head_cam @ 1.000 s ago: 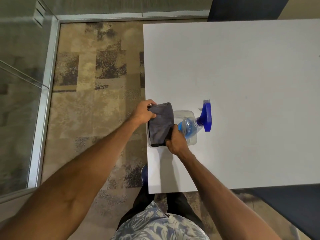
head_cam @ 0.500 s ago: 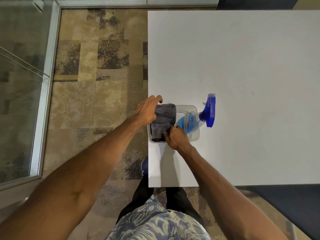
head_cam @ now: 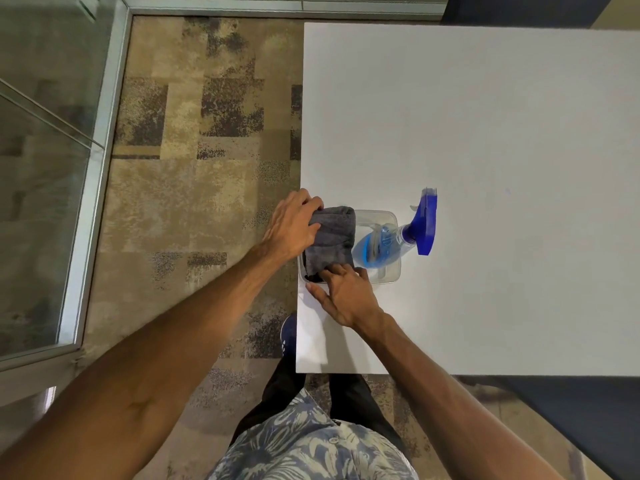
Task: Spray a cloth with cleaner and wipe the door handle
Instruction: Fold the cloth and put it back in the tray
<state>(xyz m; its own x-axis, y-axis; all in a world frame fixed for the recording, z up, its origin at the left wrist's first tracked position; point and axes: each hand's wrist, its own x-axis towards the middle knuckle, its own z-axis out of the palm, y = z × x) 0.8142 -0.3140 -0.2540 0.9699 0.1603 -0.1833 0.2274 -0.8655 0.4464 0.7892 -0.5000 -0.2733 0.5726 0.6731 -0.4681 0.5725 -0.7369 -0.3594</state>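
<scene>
A folded grey cloth (head_cam: 332,237) lies in the left half of a clear plastic bin (head_cam: 389,277) at the white table's left edge. A spray bottle (head_cam: 384,245) of blue cleaner leans in the right half, its blue trigger head (head_cam: 426,223) sticking out to the right. My left hand (head_cam: 292,225) grips the cloth's far left edge. My right hand (head_cam: 344,292) rests on the cloth's near end, fingers spread, thumb on the table. No door handle is in view.
The white table (head_cam: 485,133) stretches to the right. Patterned carpet (head_cam: 194,168) lies on the left, bounded by a glass wall with a metal frame (head_cam: 93,188). A dark chair (head_cam: 571,417) stands at the lower right. My blue shoe (head_cam: 288,336) shows under the table edge.
The cloth has been lowered into the bin and now lies flatter. My right hand slid from gripping its near end to resting spread on it. My left hand stays at its far edge.
</scene>
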